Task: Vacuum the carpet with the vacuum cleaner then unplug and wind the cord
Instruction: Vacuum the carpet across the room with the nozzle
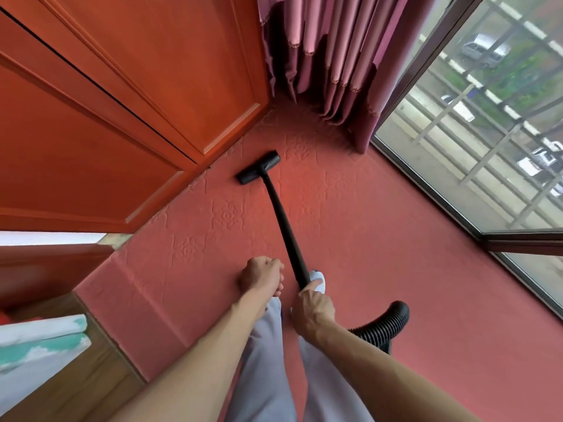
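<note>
A black vacuum wand (281,220) slants from my right hand (312,309) down to a black floor nozzle (258,167), which rests on the red patterned carpet (365,226) close to the wooden door. My right hand grips the wand's near end, forefinger stretched along it. A ribbed black hose (387,322) loops away behind that hand on the right. My left hand (262,274) hangs free beside the wand with its fingers curled, holding nothing. The vacuum body, plug and cord are out of view.
An orange-brown panelled door (122,111) fills the left. Pink curtains (329,62) hang in the far corner. A glass window wall (475,166) runs down the right. At lower left lies wooden flooring (91,379) with a white and green cloth (39,345).
</note>
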`<control>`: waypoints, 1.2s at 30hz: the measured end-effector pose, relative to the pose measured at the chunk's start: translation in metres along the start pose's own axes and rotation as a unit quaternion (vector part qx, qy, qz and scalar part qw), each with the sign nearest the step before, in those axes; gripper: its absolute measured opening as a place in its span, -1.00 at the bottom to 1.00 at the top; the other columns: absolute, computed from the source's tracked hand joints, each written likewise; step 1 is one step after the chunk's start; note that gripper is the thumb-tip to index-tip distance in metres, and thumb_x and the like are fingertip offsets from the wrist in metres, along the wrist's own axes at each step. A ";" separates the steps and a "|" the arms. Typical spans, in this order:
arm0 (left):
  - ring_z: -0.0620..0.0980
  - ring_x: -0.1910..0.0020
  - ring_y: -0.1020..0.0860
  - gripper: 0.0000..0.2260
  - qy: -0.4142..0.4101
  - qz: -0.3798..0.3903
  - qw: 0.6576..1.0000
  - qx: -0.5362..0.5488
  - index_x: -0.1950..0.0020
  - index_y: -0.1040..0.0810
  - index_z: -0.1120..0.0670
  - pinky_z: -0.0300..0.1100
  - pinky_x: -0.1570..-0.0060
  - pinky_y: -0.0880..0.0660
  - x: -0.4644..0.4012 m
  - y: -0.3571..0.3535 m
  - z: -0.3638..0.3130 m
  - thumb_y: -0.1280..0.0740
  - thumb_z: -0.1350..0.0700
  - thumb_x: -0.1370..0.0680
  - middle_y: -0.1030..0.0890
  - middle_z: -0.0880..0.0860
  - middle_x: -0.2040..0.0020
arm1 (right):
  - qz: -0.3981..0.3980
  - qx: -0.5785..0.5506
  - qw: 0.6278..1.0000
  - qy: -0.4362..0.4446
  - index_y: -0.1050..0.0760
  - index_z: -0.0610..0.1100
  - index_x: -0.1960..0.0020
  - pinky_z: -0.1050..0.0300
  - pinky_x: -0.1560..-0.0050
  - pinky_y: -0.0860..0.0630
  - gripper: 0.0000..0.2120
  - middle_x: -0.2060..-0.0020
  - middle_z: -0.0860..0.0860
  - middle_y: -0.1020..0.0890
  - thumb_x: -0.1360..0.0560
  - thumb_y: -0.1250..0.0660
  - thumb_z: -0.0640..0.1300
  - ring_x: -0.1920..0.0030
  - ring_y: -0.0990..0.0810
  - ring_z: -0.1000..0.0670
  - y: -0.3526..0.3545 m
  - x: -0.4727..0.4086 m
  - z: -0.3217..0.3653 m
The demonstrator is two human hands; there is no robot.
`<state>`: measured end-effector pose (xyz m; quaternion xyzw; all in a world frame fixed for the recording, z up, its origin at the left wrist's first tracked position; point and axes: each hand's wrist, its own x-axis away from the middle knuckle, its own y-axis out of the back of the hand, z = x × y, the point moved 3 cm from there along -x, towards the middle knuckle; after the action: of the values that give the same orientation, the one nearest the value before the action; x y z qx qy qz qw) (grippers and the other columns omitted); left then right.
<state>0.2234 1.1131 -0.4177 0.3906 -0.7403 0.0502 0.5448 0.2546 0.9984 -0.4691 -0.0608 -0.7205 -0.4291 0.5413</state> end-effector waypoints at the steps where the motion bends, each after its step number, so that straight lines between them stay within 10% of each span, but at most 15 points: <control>1: 0.02 0.58 -0.42 -0.86 0.001 -0.010 1.000 0.004 0.25 -0.57 0.17 -0.26 0.53 -0.37 -0.002 0.005 0.001 -0.25 0.25 -0.46 -0.51 0.06 0.48 | -0.006 0.018 1.000 0.001 0.01 -0.47 -0.50 0.14 0.11 -0.59 -0.34 -0.50 -0.34 -0.17 -0.64 -0.14 -0.05 -0.07 -0.67 -0.11 0.000 -0.009 0.002; 6: 0.02 0.57 -0.42 -0.84 0.008 -0.016 1.000 0.009 0.30 -0.54 0.16 -0.25 0.53 -0.41 -0.010 0.020 0.007 -0.26 0.26 -0.47 -0.51 0.10 0.46 | 0.002 0.084 0.996 -0.002 0.17 -0.53 -0.48 0.06 0.30 -0.65 -0.20 -0.29 -0.35 -0.48 -0.55 -0.24 -0.14 0.22 -0.71 -0.19 -0.008 -0.038 0.015; 11: 0.00 0.57 -0.41 -0.83 0.027 0.021 0.999 0.007 0.32 -0.51 0.15 -0.21 0.47 -0.41 -0.004 0.016 0.015 -0.27 0.26 -0.48 -0.50 0.10 0.45 | -0.030 0.047 0.998 0.036 0.14 -0.50 -0.50 0.12 0.00 -0.58 -0.35 -0.29 -0.25 -0.51 -0.59 -0.11 -0.24 -0.08 -0.65 -0.11 0.004 -0.030 0.004; 22: 0.00 0.55 -0.45 -0.88 0.071 0.127 0.989 -0.009 0.21 -0.55 0.17 -0.22 0.47 -0.45 0.033 -0.037 0.033 -0.25 0.21 -0.49 -0.52 0.09 0.40 | -0.018 -0.024 0.999 0.043 0.00 -0.29 -0.55 0.06 0.18 -0.38 -0.32 -0.10 -0.15 -0.61 -0.50 -0.19 -0.24 -0.07 -0.62 -0.19 0.016 0.046 -0.072; 30: 0.00 0.52 -0.40 -0.84 0.073 0.113 0.991 -0.007 0.29 -0.47 0.11 -0.40 0.64 -0.30 0.037 -0.025 0.042 -0.24 0.21 -0.50 -0.47 0.07 0.39 | -0.040 -0.028 0.997 0.055 0.00 -0.38 -0.54 0.05 -0.10 -0.47 -0.38 -0.19 -0.15 -0.59 -0.59 -0.14 -0.16 -0.19 -0.59 -0.14 0.022 0.010 -0.021; 36: -0.02 0.59 -0.36 -0.93 0.066 0.081 0.995 -0.001 0.20 -0.49 0.14 -0.22 0.37 -0.40 0.036 0.002 0.058 -0.25 0.20 -0.48 -0.47 0.07 0.40 | -0.003 -0.202 0.979 -0.004 -0.37 -0.16 -0.30 -0.04 -0.05 -0.52 -0.64 -0.12 -0.13 -0.60 -0.51 -0.22 -0.15 -0.15 -0.60 -0.20 0.033 -0.023 -0.026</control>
<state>0.1744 1.0668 -0.4099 0.3249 -0.7319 0.1187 0.5870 0.3011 1.0101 -0.4686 -0.1685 -0.6211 -0.5672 0.5139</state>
